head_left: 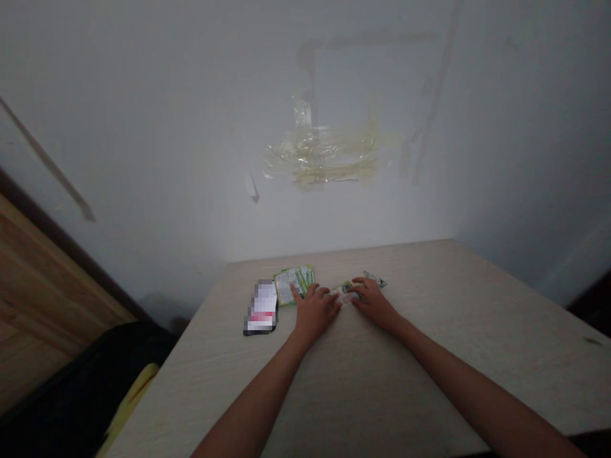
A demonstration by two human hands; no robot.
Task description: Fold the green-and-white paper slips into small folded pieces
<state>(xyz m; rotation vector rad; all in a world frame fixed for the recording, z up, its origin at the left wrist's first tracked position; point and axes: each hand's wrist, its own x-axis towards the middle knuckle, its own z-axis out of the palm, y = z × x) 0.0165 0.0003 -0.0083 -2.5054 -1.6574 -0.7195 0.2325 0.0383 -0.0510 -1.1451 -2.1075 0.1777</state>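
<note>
A small, mostly clear plastic wrapper (347,296) with a coloured patch lies flat on the table between my two hands. My left hand (315,312) rests palm down at its left edge, fingers spread, with its outer fingers near the cards. From the other side my right hand (375,305) reaches onto the wrapper, fingertips apart and touching its right part. Several green-edged printed cards (287,286) are fanned out beyond my left hand. Past my right fingertips lies a small clear piece with dark print (375,278).
A phone (261,308) with a blurred-out screen lies left of the cards. The pale wooden table (382,388) meets a white wall (191,127) bearing peeling clear tape (329,152). To the lower left are dark cloth (100,375) and a yellow item (131,397).
</note>
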